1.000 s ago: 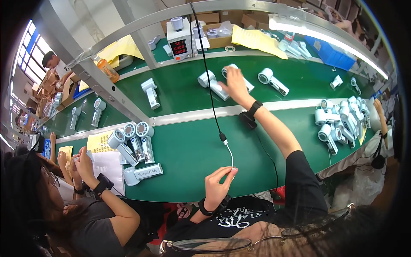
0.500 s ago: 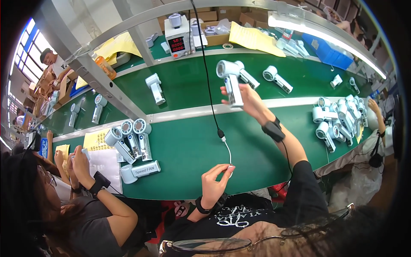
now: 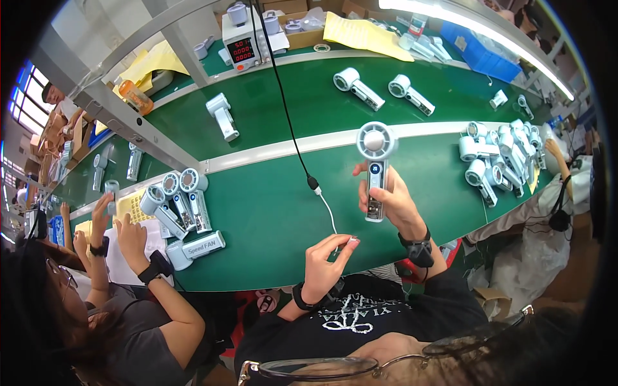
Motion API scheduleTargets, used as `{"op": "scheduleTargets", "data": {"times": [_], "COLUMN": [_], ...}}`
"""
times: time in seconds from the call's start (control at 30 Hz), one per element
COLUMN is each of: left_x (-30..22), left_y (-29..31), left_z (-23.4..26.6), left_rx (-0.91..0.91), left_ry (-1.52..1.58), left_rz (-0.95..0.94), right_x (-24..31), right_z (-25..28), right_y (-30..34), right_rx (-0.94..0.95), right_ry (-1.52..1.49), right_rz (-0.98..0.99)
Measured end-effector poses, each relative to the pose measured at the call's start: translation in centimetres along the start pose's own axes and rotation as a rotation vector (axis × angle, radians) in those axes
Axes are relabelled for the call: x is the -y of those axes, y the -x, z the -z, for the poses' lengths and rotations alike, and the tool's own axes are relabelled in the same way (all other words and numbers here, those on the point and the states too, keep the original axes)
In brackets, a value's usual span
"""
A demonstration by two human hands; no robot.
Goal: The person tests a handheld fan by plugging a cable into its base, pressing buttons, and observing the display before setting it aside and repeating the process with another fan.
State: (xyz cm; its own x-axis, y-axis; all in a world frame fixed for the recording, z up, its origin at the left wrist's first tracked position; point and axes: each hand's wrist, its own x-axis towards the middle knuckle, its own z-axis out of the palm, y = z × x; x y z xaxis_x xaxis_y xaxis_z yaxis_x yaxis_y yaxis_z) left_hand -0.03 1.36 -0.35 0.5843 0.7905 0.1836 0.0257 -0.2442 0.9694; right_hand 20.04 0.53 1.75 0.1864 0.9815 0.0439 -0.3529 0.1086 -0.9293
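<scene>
My right hand [image 3: 400,204] is closed around the handle of a pale blue-grey handheld fan [image 3: 376,143], held upright over the green bench with its round grille facing me. The thumb lies on the front of the see-through handle, below a small lit display. Lower and to the left, my left hand [image 3: 322,269] pinches the end of a white cable [image 3: 329,211] between thumb and fingertips. This cable hangs from a black connector [image 3: 313,183] on a black cord. The fan and the cable end are apart.
To the left, several fans [image 3: 182,204] lean together and another fan [image 3: 196,249] lies beside a co-worker's hands [image 3: 132,241]. A pile of fans [image 3: 508,154] sits at the right. Behind are more fans [image 3: 412,94], a bench power supply [image 3: 243,48] and a metal post [image 3: 122,106].
My right hand has brought the fan from the far strip toward me and turned its grille to face me. The left hand keeps its pinch on the cable. The view has shifted slightly.
</scene>
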Motion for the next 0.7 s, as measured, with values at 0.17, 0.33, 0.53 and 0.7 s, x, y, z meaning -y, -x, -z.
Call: {"op": "scheduleTargets", "data": {"times": [0.17, 0.33, 0.53, 0.7], "left_x": [-0.3, 0.1, -0.6, -0.9], "left_y": [0.1, -0.2, -0.4, -0.5], "left_z": [-0.8, -1.6, -1.5, -1.7], "left_rx": [0.061, 0.063, 0.121, 0.043], "left_ry": [0.132, 0.244, 0.342, 0.37], "left_rz": [0.009, 0.044, 0.112, 0.085], "right_x": [-0.1, -1.5, -2.4, -2.8], "right_z": [-2.2, -2.8, -3.2, -4.1], "right_y": [1.8, 2.5, 2.4, 2.3], "right_rx": [-0.094, -0.123, -0.127, -0.22], "right_ry": [-0.339, -0.388, -0.526, -0.523], "right_rz": [0.073, 0.166, 0.092, 0.036]}}
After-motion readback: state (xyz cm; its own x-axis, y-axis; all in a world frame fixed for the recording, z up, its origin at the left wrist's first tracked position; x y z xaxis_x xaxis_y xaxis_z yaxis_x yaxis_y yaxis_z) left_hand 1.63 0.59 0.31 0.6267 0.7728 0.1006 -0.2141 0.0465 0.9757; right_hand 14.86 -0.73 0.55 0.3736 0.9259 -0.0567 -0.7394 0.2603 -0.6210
